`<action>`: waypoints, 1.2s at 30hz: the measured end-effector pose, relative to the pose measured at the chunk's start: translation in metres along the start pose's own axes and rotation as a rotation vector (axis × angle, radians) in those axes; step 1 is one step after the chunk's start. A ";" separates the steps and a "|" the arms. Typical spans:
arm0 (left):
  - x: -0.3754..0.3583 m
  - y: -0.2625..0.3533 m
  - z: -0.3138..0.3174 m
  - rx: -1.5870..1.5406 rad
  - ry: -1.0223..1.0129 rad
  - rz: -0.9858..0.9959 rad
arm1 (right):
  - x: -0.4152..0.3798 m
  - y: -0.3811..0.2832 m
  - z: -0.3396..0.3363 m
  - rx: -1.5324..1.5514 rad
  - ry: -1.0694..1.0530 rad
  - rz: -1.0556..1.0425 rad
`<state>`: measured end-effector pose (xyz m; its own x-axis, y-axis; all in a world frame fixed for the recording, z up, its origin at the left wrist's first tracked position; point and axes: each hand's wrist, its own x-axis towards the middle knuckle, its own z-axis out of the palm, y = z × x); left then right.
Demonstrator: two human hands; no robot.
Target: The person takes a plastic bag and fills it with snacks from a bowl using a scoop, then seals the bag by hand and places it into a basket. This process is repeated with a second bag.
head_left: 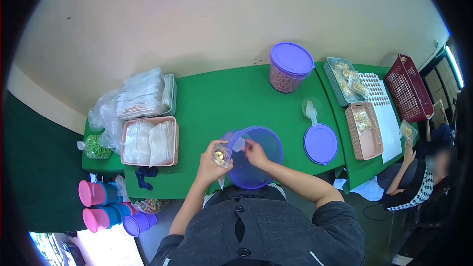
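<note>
Clear, thin plastic is making up the small bag (222, 156) in the person's left hand (209, 167), and pale bits are showing inside. The left hand is curling around the bag's sides. The right hand (256, 154) is gripping what looks like a clear plastic scoop (238, 144), close to the bag and over the big see-through purple tub (252, 177). The tub is sitting at the near edge of the green-covered bench (221, 88). A round purple lid (320, 144) is lying on the bench to the right of the tub.

The bag is likely to be light, floppy and a bit slippery, so a soft hold around its sides, near the top, is best for keeping its mouth wide. The bits are looking small and maybe easy to break, so hard squeezing is a bad idea. The scoop is looking light but stiff, and its handle is the good place for holding it level.
</note>
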<state>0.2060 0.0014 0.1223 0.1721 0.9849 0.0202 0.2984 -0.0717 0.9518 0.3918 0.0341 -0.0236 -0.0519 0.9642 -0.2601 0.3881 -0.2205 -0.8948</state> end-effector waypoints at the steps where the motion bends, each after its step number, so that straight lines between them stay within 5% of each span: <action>1: 0.000 -0.001 -0.002 -0.008 0.008 -0.002 | 0.009 0.002 -0.002 0.121 0.051 0.060; 11: 0.016 -0.023 -0.015 -0.121 0.143 -0.033 | -0.010 -0.054 -0.043 0.407 0.036 0.095; 22: 0.012 -0.014 -0.004 -0.054 0.036 -0.048 | -0.008 -0.045 -0.055 -1.126 -0.190 -0.798; 28: 0.010 -0.006 -0.004 -0.008 0.013 -0.027 | 0.003 -0.060 -0.055 -1.234 -0.192 -1.065; 36: 0.006 -0.002 -0.002 -0.016 0.043 -0.035 | 0.015 -0.036 -0.061 -1.263 -0.410 -0.961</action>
<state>0.2044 0.0082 0.1209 0.1212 0.9926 0.0001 0.2886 -0.0353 0.9568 0.4329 0.0657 0.0264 -0.8501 0.5215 -0.0737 0.5218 0.8529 0.0174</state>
